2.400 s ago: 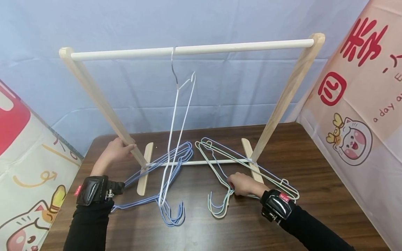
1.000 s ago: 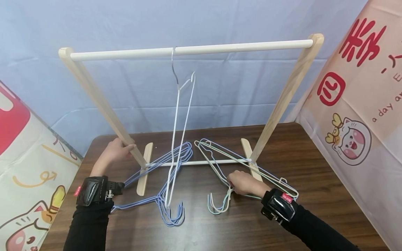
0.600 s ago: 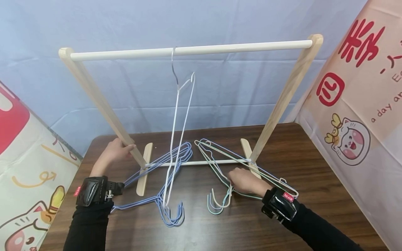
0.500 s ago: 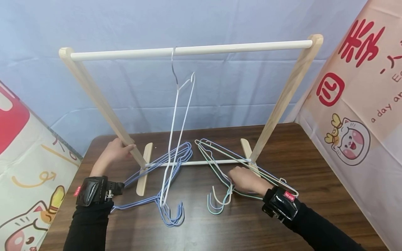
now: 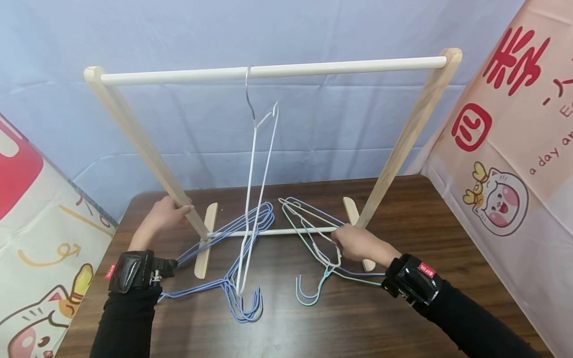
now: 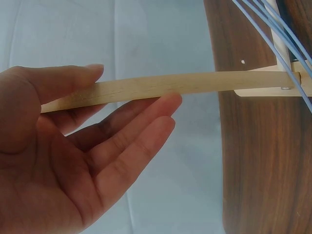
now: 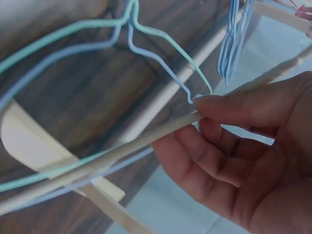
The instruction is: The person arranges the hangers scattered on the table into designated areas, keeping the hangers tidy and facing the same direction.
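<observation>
My left hand (image 5: 164, 218) holds the left wooden post (image 5: 139, 139) of a clothes rack low down, thumb on one side and fingers on the other in the left wrist view. With thumb and fingers, my right hand (image 5: 360, 244) pinches a cream wire hanger (image 7: 97, 165), lifted a little off the pile at the right. Beneath it lie a mint-green hanger (image 7: 78, 24) and a light blue hanger (image 7: 73, 47), partly hidden by the hand. One white hanger (image 5: 249, 189) hangs by its metal hook from the rack's top rail (image 5: 349, 68).
Several blue hangers (image 5: 192, 291) lie piled at the left, across the rack's lower bar (image 5: 291, 231). The rack's right post (image 5: 403, 144) stands behind my right hand. Brown wood table (image 5: 447, 298) lies under everything, with a pale blue cloth (image 5: 286, 30) behind.
My right hand has moved up and to the right, raising the cream hanger, whose hook has shifted away from the other hooks. The white hanger sways slightly. My left hand stays put.
</observation>
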Motion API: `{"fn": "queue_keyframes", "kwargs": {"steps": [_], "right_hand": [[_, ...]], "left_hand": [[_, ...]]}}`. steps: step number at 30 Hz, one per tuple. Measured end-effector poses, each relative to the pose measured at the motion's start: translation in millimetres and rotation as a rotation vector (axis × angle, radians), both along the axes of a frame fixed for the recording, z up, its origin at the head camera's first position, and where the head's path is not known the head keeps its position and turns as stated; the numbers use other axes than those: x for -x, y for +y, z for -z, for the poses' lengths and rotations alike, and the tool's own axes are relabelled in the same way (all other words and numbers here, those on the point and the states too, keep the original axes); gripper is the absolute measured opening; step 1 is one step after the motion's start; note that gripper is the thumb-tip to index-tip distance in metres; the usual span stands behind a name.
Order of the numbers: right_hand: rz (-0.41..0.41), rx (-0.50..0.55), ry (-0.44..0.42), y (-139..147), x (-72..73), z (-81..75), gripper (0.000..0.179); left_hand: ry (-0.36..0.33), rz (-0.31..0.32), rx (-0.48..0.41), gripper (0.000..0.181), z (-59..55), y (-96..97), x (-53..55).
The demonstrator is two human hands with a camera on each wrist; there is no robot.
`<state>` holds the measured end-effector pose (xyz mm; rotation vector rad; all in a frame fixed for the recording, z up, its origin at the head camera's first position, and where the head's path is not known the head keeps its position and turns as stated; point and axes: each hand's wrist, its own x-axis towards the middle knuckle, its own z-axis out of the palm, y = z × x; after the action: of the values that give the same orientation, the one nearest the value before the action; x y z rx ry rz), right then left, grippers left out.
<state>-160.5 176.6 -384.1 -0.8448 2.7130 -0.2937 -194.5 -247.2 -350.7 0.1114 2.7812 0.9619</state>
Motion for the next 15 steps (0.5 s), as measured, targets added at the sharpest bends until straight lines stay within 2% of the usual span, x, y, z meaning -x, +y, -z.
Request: {"fn": "queue_keyframes", "kwargs": {"steps": [6, 15], "right_hand": [[0.046, 0.002, -0.065, 6.3, 8.8, -13.9, 0.022], [0.036, -0.015, -0.024, 12.3, 19.5, -26.9, 0.02]], "left_hand": [[-0.005, 0.0, 0.004, 0.04, -1.5, 1.2, -0.2], [-0.003, 0.001, 0.006, 0.04, -1.3, 0.6, 0.5]]}}
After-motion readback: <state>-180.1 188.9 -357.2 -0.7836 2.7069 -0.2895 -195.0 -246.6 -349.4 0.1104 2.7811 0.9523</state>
